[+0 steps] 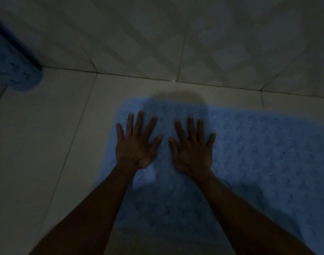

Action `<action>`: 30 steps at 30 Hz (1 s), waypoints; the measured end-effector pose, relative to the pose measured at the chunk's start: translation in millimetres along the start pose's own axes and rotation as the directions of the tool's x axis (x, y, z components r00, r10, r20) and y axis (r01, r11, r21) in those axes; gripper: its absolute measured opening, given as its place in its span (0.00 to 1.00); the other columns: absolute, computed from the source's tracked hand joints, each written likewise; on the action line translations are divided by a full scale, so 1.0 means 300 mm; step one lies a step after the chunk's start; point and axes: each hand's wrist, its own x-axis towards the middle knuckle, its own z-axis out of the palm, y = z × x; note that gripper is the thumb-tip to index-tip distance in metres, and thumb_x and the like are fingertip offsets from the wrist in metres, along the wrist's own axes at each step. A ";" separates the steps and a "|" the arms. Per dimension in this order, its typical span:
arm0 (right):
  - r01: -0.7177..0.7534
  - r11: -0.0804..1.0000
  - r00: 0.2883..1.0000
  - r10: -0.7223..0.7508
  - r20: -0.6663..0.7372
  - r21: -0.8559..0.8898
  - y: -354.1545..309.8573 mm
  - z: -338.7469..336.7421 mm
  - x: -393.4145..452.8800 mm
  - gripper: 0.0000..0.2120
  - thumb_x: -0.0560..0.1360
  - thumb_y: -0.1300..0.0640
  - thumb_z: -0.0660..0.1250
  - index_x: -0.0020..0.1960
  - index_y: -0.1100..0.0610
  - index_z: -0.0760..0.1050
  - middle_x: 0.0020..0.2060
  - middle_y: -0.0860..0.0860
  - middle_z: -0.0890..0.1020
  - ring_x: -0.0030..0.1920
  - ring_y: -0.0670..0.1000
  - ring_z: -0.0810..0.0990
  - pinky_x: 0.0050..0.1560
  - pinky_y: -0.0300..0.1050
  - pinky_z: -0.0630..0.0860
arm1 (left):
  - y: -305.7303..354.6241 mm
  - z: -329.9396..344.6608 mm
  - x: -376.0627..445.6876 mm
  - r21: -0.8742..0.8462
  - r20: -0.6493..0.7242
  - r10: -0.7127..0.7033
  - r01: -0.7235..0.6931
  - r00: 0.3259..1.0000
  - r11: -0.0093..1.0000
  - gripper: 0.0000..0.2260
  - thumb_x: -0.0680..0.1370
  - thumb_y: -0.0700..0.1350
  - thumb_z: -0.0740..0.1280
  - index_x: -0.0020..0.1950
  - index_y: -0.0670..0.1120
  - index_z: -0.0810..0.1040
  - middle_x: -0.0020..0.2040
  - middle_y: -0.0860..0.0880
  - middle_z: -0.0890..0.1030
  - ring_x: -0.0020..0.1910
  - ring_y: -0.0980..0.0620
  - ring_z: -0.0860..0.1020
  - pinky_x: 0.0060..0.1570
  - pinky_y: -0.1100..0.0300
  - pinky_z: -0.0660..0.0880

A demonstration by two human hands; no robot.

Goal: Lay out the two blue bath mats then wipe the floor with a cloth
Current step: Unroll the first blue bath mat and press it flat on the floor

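A blue bath mat [258, 153] with a bumpy, perforated surface lies flat on the pale tiled floor [38, 144], stretching from the centre to the right edge of the view. My left hand [137, 142] presses flat on its left end with fingers spread. My right hand [192, 146] lies flat beside it, fingers spread too, palm on the mat. A second blue bath mat [12, 65] stands rolled or folded at the far left, against the wall. No cloth is in view. The light is dim.
A tiled wall [175, 34] meets the floor just beyond the flat mat. Bare floor tiles lie to the left of the mat, between it and the second mat in the corner.
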 end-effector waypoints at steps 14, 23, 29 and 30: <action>0.027 0.999 0.988 -0.033 -0.152 -0.040 -0.005 0.008 -0.010 0.30 0.80 0.36 0.50 0.79 0.42 0.49 0.80 0.49 0.47 0.79 0.55 0.42 0.72 0.71 0.45 | 0.008 0.011 0.014 -0.011 -0.021 -0.035 0.035 0.999 0.999 0.32 0.79 0.70 0.50 0.81 0.64 0.48 0.83 0.53 0.45 0.82 0.45 0.42 0.77 0.36 0.42; 0.005 1.000 0.997 -0.007 0.072 0.021 -0.002 -0.017 -0.004 0.29 0.80 0.34 0.40 0.78 0.39 0.36 0.78 0.46 0.36 0.77 0.52 0.32 0.73 0.68 0.37 | 0.049 -0.017 -0.028 -0.062 0.120 -0.131 0.139 0.984 0.988 0.30 0.80 0.70 0.44 0.81 0.64 0.40 0.82 0.53 0.37 0.80 0.46 0.34 0.76 0.36 0.36; 0.061 0.998 0.998 -0.061 0.003 -0.014 0.071 0.041 -0.318 0.30 0.80 0.34 0.45 0.79 0.40 0.40 0.79 0.47 0.39 0.78 0.53 0.35 0.74 0.67 0.41 | 0.093 0.047 -0.318 -0.057 0.031 -0.064 0.066 0.997 0.996 0.30 0.82 0.67 0.47 0.82 0.61 0.42 0.83 0.50 0.40 0.81 0.43 0.36 0.75 0.32 0.39; 0.061 0.998 0.998 -0.062 -0.030 -0.028 0.080 0.052 -0.355 0.31 0.80 0.34 0.46 0.79 0.40 0.43 0.79 0.47 0.42 0.79 0.54 0.38 0.74 0.69 0.43 | 0.097 0.049 -0.339 -0.044 0.036 -0.078 0.080 0.996 0.996 0.30 0.82 0.67 0.46 0.82 0.61 0.42 0.83 0.50 0.39 0.80 0.43 0.35 0.75 0.32 0.39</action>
